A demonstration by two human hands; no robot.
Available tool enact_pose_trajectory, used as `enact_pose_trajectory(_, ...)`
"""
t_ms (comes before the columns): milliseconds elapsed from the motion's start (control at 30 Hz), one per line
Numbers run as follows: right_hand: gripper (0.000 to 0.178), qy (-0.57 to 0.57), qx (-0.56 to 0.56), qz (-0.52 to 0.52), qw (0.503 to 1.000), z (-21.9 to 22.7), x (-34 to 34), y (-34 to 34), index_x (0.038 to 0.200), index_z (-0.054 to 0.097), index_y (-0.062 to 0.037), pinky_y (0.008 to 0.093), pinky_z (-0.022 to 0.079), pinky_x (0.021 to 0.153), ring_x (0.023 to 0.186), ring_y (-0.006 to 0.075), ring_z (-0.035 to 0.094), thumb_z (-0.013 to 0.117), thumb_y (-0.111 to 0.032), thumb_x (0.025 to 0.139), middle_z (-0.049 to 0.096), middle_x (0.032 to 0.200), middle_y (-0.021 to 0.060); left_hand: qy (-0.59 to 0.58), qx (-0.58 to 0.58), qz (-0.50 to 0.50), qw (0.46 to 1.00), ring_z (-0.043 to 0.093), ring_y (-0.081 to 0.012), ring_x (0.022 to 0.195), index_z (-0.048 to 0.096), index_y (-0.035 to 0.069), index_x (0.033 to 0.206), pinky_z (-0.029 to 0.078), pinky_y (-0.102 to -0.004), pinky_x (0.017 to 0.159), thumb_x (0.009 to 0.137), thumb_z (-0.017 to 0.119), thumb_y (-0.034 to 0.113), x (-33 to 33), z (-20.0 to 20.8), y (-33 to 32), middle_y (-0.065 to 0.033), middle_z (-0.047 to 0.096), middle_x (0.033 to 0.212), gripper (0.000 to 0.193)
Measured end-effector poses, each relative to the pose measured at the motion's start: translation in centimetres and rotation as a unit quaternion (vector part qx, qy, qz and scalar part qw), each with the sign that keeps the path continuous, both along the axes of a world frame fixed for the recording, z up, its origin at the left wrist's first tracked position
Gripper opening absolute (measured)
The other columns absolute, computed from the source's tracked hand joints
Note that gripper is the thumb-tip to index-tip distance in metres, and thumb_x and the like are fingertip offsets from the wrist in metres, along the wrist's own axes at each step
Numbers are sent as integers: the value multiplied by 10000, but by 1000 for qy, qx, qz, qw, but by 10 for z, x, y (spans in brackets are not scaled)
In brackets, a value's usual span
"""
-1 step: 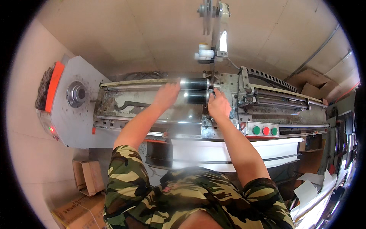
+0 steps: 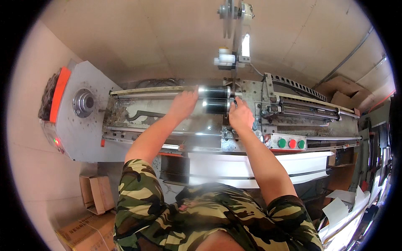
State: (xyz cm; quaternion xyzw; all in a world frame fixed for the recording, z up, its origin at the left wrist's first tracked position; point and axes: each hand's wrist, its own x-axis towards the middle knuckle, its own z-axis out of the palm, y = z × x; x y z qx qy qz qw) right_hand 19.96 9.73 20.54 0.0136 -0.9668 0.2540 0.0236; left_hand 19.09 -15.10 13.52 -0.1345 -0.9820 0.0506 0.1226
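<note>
Two dark, shiny cylinders with metal ends lie side by side across a machine bed, an upper cylinder (image 2: pixel 214 91) and a lower cylinder (image 2: pixel 215 106). My left hand (image 2: pixel 184 103) is closed at the left end of the upper cylinder, its fingertips curled out of sight beyond it. At the cylinders' right ends, my right hand (image 2: pixel 240 115) has its fingers drawn together beside a small metal end piece; what they grip is hidden. A dark hook-shaped wrench (image 2: pixel 146 113) lies on the bed left of my left hand.
At left stands a grey machine head (image 2: pixel 83 125) with a round chuck (image 2: pixel 85 103). A control box (image 2: pixel 289 142) with green and red buttons sits right of my right forearm. An upright arm (image 2: pixel 245 46) rises behind the bed. Cardboard boxes (image 2: pixel 96 194) stand at lower left.
</note>
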Motion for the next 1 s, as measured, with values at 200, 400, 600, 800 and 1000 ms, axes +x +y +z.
enact_pose_trajectory(200,413,-7,1,-2,1000,-1,-1,1,1339,552,-120,554,530,897,1078,447,642,459,-327,994,591,1275,227,16,2,-9,1000,617,-286,908,346,-40,1506,540,-434,783,919,528,140,0,-4,-1,-118,617,958,640)
enact_pose_trajectory(400,415,-8,1,-1,1000,-1,0,1,1338,566,-138,561,526,906,1091,456,638,454,-336,991,591,1281,226,24,-12,-11,1000,622,-273,891,364,-41,1498,546,-416,762,904,540,140,0,-3,0,-106,620,949,646)
enact_pose_trajectory(600,424,-10,9,-6,1000,-5,-2,2,1351,579,-161,565,520,915,1097,458,636,446,-342,991,591,1295,216,23,-4,-11,1000,624,-268,872,380,-45,1488,548,-404,750,900,543,139,0,-2,2,-111,619,918,638)
enact_pose_trajectory(800,418,-11,-3,-9,1000,-3,-1,2,1345,590,-157,565,507,933,1119,459,624,455,-324,986,591,1308,215,51,-12,-17,998,621,-263,861,386,-47,1487,551,-392,754,898,557,146,-1,-7,2,-109,611,902,643)
enact_pose_trajectory(1000,397,12,-8,-7,1000,-11,-3,5,1315,610,-157,561,505,933,1119,458,622,464,-315,980,596,1304,218,46,-28,-16,998,619,-246,855,380,-53,1489,553,-387,743,896,560,142,-2,-7,3,-94,605,895,649)
